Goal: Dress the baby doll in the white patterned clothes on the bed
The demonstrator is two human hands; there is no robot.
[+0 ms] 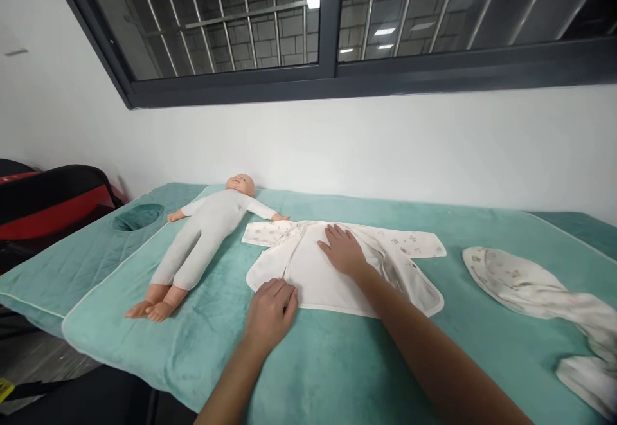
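A white baby shirt [332, 277] with small prints on its sleeves lies spread on the green bed cover, its front panels folded outward. My right hand [343, 251] rests flat on the upper middle of the shirt, fingers stretched and slightly apart. At the shirt's lower left edge, my left hand [272, 312] is closed, with curled fingers and the thumb against them on the fabric edge; the fingertips are partly hidden. To the left a baby doll [212, 226] in a white body suit lies on its back, one hand close to the shirt's left sleeve.
Another printed white baby garment [525, 283] lies crumpled at the right. The green cover [202, 348] has a round hole [139, 217] at far left. Behind the bed stand a white wall and a barred window [332, 78]. A black and red chair [53, 203] is at left.
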